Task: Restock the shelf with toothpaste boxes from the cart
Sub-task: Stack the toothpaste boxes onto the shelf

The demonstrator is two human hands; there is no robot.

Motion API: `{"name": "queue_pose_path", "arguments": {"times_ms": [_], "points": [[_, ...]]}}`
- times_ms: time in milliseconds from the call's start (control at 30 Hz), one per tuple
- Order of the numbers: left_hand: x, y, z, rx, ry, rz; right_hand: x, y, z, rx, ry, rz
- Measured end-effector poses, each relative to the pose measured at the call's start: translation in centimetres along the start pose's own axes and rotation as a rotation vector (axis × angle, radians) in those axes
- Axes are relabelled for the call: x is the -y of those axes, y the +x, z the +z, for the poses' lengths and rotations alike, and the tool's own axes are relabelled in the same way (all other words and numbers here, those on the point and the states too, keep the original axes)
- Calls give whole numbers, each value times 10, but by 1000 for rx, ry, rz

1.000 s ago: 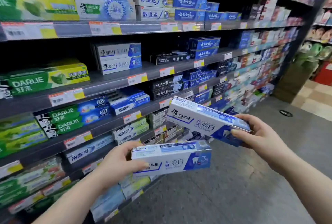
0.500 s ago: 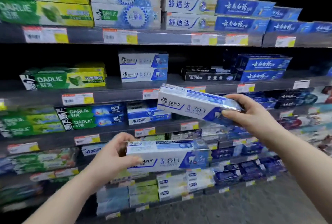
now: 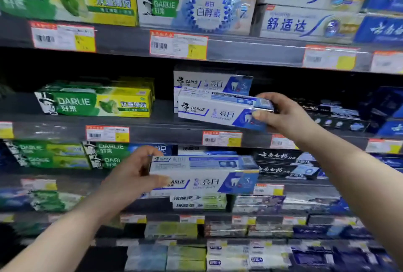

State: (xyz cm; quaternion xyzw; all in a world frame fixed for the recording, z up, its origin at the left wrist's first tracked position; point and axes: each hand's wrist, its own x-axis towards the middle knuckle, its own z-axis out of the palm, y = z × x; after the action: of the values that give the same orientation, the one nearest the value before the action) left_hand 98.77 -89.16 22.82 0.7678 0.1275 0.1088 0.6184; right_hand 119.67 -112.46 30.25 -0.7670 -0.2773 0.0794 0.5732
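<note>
My right hand [image 3: 285,116] grips the right end of a white and blue Darlie toothpaste box [image 3: 216,111], held level at the front of the second shelf [image 3: 165,134], right before the stacked matching boxes [image 3: 211,83] standing there. My left hand [image 3: 130,178] holds the left end of a second white and blue Darlie box [image 3: 209,175] lower down, in front of the third shelf and apart from it. The cart is out of view.
Green and yellow Darlie boxes [image 3: 96,101] sit left of the stack with a dark gap between. Black boxes [image 3: 335,116] lie to the right. The top shelf [image 3: 250,51] hangs low over the stack. Price tags [image 3: 221,138] line every shelf edge.
The view has closed in on the shelf. My right hand has carried its box up and forward to the white and blue stack. My left hand keeps its box at about the same height.
</note>
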Motion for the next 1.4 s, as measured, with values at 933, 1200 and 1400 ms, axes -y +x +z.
{"name": "queue_pose_path", "arguments": {"times_ms": [933,1200,1400], "points": [[8,48,11,-69,-94,37,-55,69,0,-43,-356,-15],[-18,57,3,-80,-153,142,-49,65,-10,-74,-228,-72],[-64,97,-4,-114,-122,248,-39,62,-27,-100,-202,-81]]}}
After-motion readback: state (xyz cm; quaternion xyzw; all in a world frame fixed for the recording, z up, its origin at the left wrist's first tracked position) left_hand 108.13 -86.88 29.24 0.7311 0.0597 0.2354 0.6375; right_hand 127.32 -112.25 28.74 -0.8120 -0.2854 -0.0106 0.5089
